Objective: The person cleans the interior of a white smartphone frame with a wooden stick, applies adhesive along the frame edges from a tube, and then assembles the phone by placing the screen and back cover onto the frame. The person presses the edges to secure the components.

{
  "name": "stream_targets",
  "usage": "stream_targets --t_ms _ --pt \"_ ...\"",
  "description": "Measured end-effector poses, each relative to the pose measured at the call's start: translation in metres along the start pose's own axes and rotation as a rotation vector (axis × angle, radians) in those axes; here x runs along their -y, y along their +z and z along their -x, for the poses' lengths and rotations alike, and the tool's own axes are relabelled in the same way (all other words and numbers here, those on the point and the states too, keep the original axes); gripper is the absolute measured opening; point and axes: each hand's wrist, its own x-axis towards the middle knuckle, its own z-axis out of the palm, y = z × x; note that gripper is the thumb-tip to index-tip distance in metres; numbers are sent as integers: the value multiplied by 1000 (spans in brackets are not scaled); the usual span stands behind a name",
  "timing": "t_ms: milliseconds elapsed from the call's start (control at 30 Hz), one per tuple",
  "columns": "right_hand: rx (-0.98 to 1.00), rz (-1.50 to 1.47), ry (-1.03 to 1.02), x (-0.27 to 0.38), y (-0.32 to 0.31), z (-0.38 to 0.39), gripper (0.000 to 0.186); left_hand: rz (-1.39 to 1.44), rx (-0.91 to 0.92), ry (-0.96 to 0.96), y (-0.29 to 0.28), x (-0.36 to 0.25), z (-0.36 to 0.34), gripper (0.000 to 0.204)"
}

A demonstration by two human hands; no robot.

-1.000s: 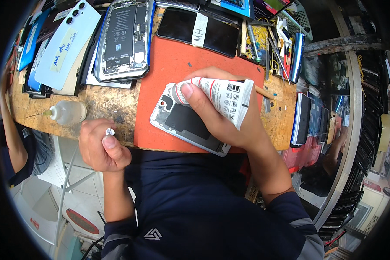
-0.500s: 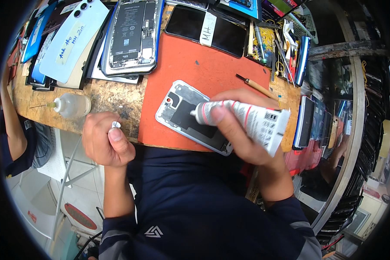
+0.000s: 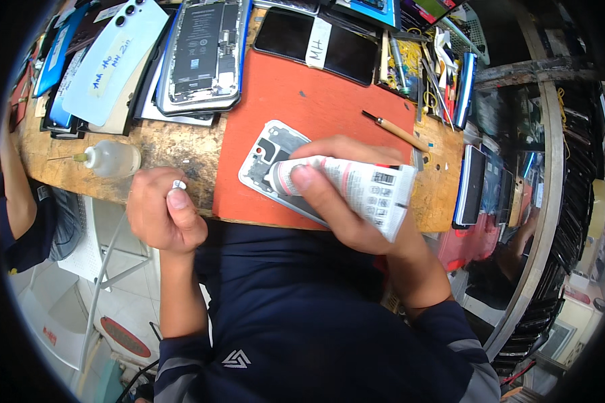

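Observation:
A grey phone housing with a black inner panel (image 3: 255, 168) lies angled on the orange-red mat (image 3: 289, 87). My right hand (image 3: 343, 208) is closed round a white squeeze tube with red stripes (image 3: 376, 191), tilted over the housing; its nozzle end is near the housing's left part, and whether it touches is unclear. My left hand (image 3: 165, 211) is closed at the bench's front edge, left of the mat, with a small white cap (image 3: 179, 185) pinched between thumb and finger. A wooden-handled tool (image 3: 400, 133) rests on the mat beyond the tube.
On the wooden bench (image 3: 60, 161) stand a needle-tipped bottle (image 3: 111, 159), stacked phones and parts (image 3: 111, 67), an opened phone (image 3: 202, 57), a black phone (image 3: 282, 37) and a tool tray (image 3: 417, 67). More phones (image 3: 470, 188) lie right. Another person's arm (image 3: 17, 188) shows at far left.
My right hand and the tube swung rightward by half a second ago and have since come back left over the housing. My left hand shifted slightly, still holding the cap.

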Motion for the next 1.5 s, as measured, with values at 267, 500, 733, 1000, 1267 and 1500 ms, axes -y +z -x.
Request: stream_targets --t_ms 267,500,733,1000,1267,1500 --pt "-19 56 -10 5 -22 22 7 25 -4 1 1 2 2 33" --pt "57 44 69 0 -15 26 8 58 -31 -43 -1 6 10 58" --pt "-86 52 33 7 -43 39 6 -119 -17 -10 -5 10 13 35" --pt "-68 58 90 -1 -49 63 6 -107 -29 -38 -1 3 7 28" --pt "-17 109 91 -1 -49 69 7 -78 -15 -88 -1 2 6 29" --pt "-181 -15 171 -12 -53 67 10 -56 -15 -90 -1 3 5 29"
